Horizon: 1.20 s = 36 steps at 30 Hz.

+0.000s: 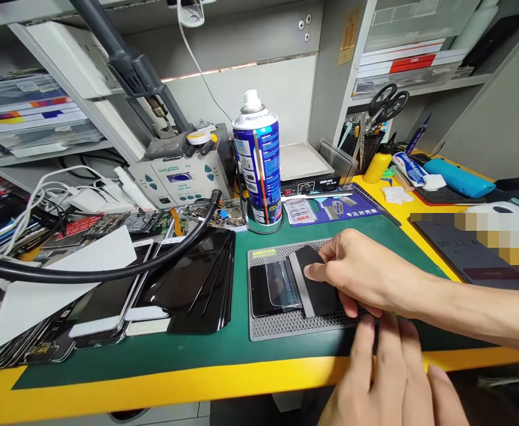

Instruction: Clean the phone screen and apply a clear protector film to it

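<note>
A black squeegee [322,290] with a grey edge is pinched in my right hand [352,272], thumb on top. Its edge lies across a black phone [259,288], over a clear film [281,284] that covers part of the screen. The phone rests on a grey perforated pad [270,327], its right part hidden by the squeegee. My left hand [387,373] is at the front edge, fingers stretched forward, with the fingertips by the pad's lower right corner beneath my right hand. Whether those fingertips touch the pad or the phone, I cannot tell.
Behind the pad stands a blue spray can [259,165]. Several black screen panels [188,278] lie to the left, under a black hose [108,273]. A dark phone showing a timer [458,248] is on the right. A hot plate [308,165] sits at the back.
</note>
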Available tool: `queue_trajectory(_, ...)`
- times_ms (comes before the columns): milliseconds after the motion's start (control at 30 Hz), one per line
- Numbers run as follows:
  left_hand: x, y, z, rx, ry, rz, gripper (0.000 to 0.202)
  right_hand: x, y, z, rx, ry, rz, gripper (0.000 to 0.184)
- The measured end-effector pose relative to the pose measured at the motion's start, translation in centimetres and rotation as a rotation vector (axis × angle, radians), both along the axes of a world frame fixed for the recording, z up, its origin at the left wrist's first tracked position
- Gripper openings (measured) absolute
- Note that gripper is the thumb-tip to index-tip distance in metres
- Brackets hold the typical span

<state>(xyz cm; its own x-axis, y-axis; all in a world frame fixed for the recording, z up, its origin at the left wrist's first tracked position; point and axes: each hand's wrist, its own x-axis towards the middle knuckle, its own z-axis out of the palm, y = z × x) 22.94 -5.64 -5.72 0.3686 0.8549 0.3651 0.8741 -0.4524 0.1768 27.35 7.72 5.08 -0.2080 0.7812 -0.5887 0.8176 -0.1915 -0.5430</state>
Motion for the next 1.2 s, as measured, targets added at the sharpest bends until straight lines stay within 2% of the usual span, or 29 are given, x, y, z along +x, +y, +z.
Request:
queue_trajectory(33,0.5,0.2,-0.9,0.025,0.032,-0.027,0.046,0.0,0.0,0.0,0.001,-0.006,-0.005,0.033)
queue_trajectory(100,0.7,0.7,-1.8,0.025,0.083,-0.102,0.067,-0.1,0.0,0.0,0.004,-0.013,-0.012,0.034)
queue_trajectory(167,0.5,1.1,-1.5,-0.009,0.113,-0.109,0.082,-0.2,0.1,0.0,0.006,-0.009,-0.014,0.036)
queue_trajectory(233,0.4,1.5,-0.8,-0.056,0.125,-0.076,0.086,-0.2,0.0,-0.1,0.001,-0.003,-0.014,0.036)
queue_trajectory(333,0.4,1.9,0.2,-0.118,0.117,-0.097,0.089,-0.2,-0.1,-0.2,0.003,-0.009,-0.017,0.036)
queue_trajectory(433,0.5,2.0,0.4,-0.161,0.097,-0.122,0.089,-0.4,-0.3,-0.3,0.019,-0.020,-0.027,0.037)
queue_trajectory(533,0.9,1.7,-0.4,-0.160,0.082,-0.100,0.092,-0.6,-0.4,-0.2,0.017,-0.016,-0.034,0.037)
queue_trajectory(667,2.1,1.1,-2.3,-0.137,0.077,-0.046,0.103,-1.2,-0.6,0.2,0.014,-0.014,-0.030,0.039)
queue_trajectory(767,3.0,1.1,-3.3,-0.157,0.086,-0.035,0.101,-1.5,-0.7,0.4,0.014,-0.017,-0.027,0.040)
queue_trajectory(1000,4.0,1.4,-3.5,-0.159,0.094,-0.003,0.119,-1.9,-0.7,0.8,0.006,-0.047,-0.029,0.042)
queue_trajectory(1100,3.6,1.6,-3.3,-0.140,0.094,-0.001,0.112,-2.3,-0.7,1.1,0.003,-0.048,-0.010,0.042)
queue_trajectory(1200,3.2,1.7,-2.9,-0.126,0.103,-0.004,0.092,-2.5,-0.8,1.4,0.003,-0.040,0.002,0.041)
